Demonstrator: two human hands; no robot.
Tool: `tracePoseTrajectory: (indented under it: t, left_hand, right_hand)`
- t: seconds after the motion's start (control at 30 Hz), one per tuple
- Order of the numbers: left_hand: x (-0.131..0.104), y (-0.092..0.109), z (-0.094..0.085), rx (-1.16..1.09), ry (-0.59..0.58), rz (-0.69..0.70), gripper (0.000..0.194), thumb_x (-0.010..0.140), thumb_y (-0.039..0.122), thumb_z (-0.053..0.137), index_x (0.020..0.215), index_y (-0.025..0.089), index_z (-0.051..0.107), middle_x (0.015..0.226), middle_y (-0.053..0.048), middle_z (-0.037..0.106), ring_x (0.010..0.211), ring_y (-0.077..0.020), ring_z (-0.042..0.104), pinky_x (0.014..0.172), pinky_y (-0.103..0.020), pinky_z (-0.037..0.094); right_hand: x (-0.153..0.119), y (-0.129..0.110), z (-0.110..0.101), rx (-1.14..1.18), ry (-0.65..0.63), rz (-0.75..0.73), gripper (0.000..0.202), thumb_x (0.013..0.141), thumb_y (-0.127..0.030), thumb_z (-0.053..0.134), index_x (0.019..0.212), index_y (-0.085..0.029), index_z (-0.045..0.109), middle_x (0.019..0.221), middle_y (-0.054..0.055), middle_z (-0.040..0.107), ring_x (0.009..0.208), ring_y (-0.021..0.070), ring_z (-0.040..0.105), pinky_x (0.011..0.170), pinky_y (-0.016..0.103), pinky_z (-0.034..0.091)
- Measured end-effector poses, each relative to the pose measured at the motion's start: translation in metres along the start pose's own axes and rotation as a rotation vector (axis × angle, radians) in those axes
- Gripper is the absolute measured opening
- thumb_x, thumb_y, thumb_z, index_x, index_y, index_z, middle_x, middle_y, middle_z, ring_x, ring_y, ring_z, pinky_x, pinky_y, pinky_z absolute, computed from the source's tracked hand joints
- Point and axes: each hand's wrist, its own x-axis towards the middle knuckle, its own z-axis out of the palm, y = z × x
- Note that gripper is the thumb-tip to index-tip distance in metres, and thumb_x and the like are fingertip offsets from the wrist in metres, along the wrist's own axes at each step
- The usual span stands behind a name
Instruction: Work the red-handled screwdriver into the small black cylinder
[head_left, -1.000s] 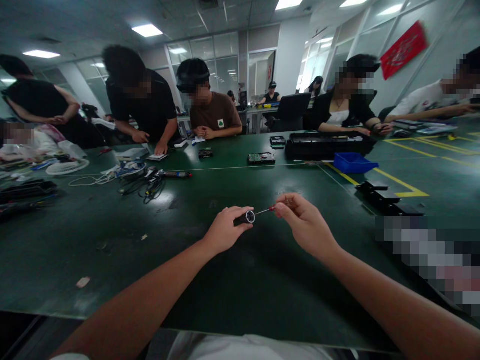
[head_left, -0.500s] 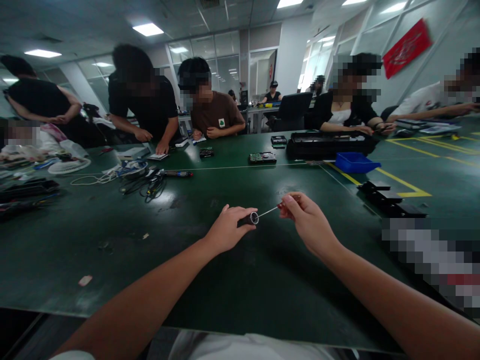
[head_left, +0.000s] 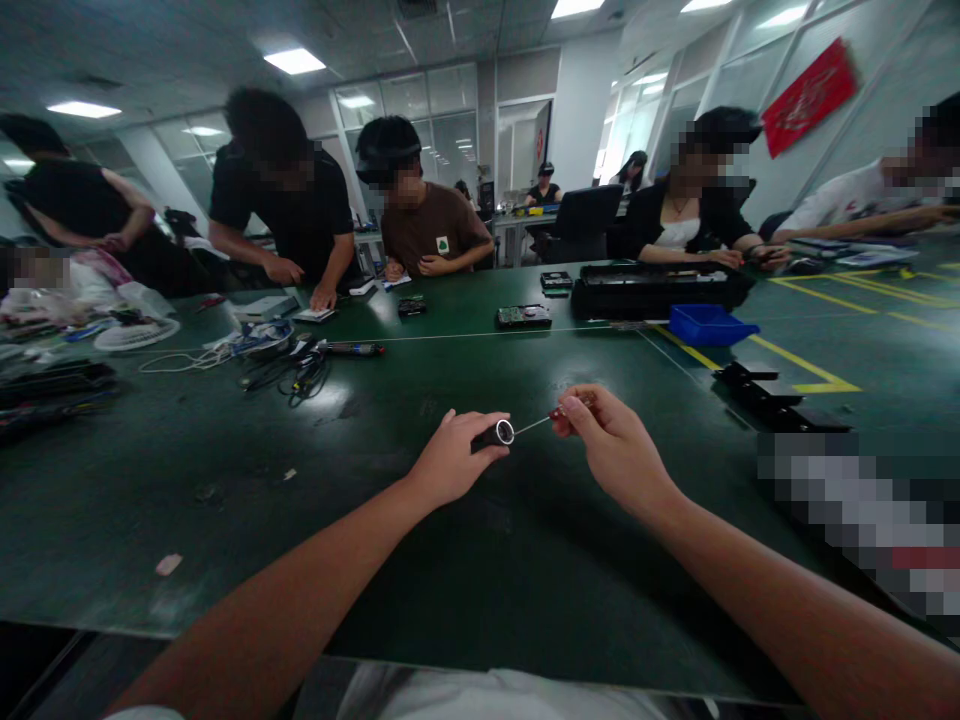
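Observation:
My left hand [head_left: 454,460] grips a small black cylinder [head_left: 493,434] between thumb and fingers, its silver-ringed end facing right. In my right hand [head_left: 600,430] is the red handle of a thin screwdriver [head_left: 532,425], held in a pinch. The metal shaft points left and down to the cylinder's ringed end; whether its tip is inside or only beside the ring I cannot tell. Both hands are above the green table [head_left: 450,590].
A blue tray [head_left: 711,326] and a long black housing [head_left: 652,291] lie beyond my right hand, black brackets [head_left: 776,398] at right. A circuit board [head_left: 523,317] is ahead. Cables [head_left: 289,370] lie left. Several people work around the table.
The cylinder has turned slightly, so more of its dark side shows beside the ring. My right hand and the screwdriver have shifted slightly left.

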Motion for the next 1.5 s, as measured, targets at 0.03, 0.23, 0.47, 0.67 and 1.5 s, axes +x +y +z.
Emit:
tracePoseTrajectory:
  t: [0.03, 0.23, 0.47, 0.67, 1.5]
  left_hand:
    - [0.0001, -0.0003, 0.0003, 0.001, 0.002, -0.002, 0.044, 0.089, 0.030, 0.067, 0.132, 0.030, 0.057, 0.125, -0.002, 0.065, 0.116, -0.0232, 0.057, 0.117, -0.057, 0.021]
    - [-0.0006, 0.0025, -0.0014, -0.005, -0.021, -0.006, 0.043, 0.090, 0.032, 0.066, 0.132, 0.030, 0.058, 0.125, -0.003, 0.065, 0.117, -0.0233, 0.057, 0.118, -0.056, 0.020]
    - [-0.0015, 0.0023, -0.0012, 0.002, -0.011, -0.008, 0.043, 0.090, 0.032, 0.065, 0.132, 0.030, 0.057, 0.126, -0.003, 0.065, 0.117, -0.0234, 0.057, 0.118, -0.056, 0.019]
    - [-0.0023, 0.0001, -0.0019, 0.001, -0.009, 0.003, 0.043, 0.090, 0.032, 0.065, 0.133, 0.031, 0.056, 0.125, -0.001, 0.065, 0.115, -0.0223, 0.058, 0.118, -0.057, 0.020]
    - [-0.0008, -0.0015, -0.0010, 0.038, -0.020, -0.014, 0.043, 0.088, 0.029, 0.067, 0.131, 0.031, 0.059, 0.122, -0.003, 0.066, 0.117, -0.0235, 0.057, 0.116, -0.058, 0.021]
  right_hand:
    - [0.0000, -0.0001, 0.0001, 0.010, 0.013, -0.006, 0.024, 0.096, -0.042, 0.049, 0.096, -0.020, 0.059, 0.082, 0.004, 0.066, 0.076, 0.0191, 0.064, 0.074, 0.035, 0.051]
    - [-0.0017, -0.0042, -0.0005, -0.013, 0.017, -0.016, 0.023, 0.096, -0.041, 0.050, 0.097, -0.020, 0.060, 0.082, 0.004, 0.067, 0.078, 0.0194, 0.065, 0.074, 0.036, 0.051]
    - [-0.0021, -0.0041, -0.0022, -0.039, 0.041, 0.017, 0.026, 0.095, -0.043, 0.053, 0.097, -0.019, 0.062, 0.085, 0.006, 0.071, 0.079, 0.0199, 0.068, 0.076, 0.037, 0.052]
    - [0.0004, -0.0043, -0.0023, 0.015, 0.021, 0.040, 0.028, 0.092, -0.046, 0.056, 0.093, -0.018, 0.064, 0.081, 0.006, 0.072, 0.076, 0.0199, 0.069, 0.074, 0.036, 0.053]
    - [-0.0005, -0.0047, -0.0060, -0.351, -0.091, -0.082, 0.028, 0.097, -0.034, 0.039, 0.114, -0.020, 0.057, 0.081, 0.004, 0.066, 0.067, 0.0187, 0.060, 0.060, 0.031, 0.043]
